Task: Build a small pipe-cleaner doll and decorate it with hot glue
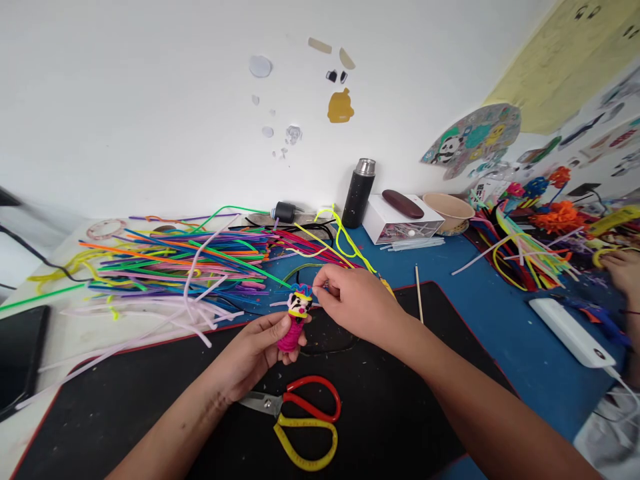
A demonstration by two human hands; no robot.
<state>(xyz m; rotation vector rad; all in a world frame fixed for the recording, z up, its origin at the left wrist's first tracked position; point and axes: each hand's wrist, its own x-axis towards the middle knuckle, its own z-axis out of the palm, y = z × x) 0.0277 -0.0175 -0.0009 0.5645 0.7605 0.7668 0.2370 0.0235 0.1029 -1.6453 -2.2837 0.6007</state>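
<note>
My left hand [263,340] is wrapped round a small pipe-cleaner doll [291,333], held upright. The doll has a bright pink body, a white face with black markings, and a blue hat with a yellow band. At the right side of the hat, my right hand [355,303] has thumb and forefinger pinched together. Whatever sits between those fingertips is too small to make out. Below the hands, scissors [273,404] with one red and one yellow handle lie on the black mat [400,400].
Many coloured pipe cleaners [165,267] lie behind and to the left. A black flask [359,193], a white box [395,223] and a beige bowl [450,210] stand by the wall. A thin stick [419,293] lies rightward. Another person's hand [623,267] is at far right.
</note>
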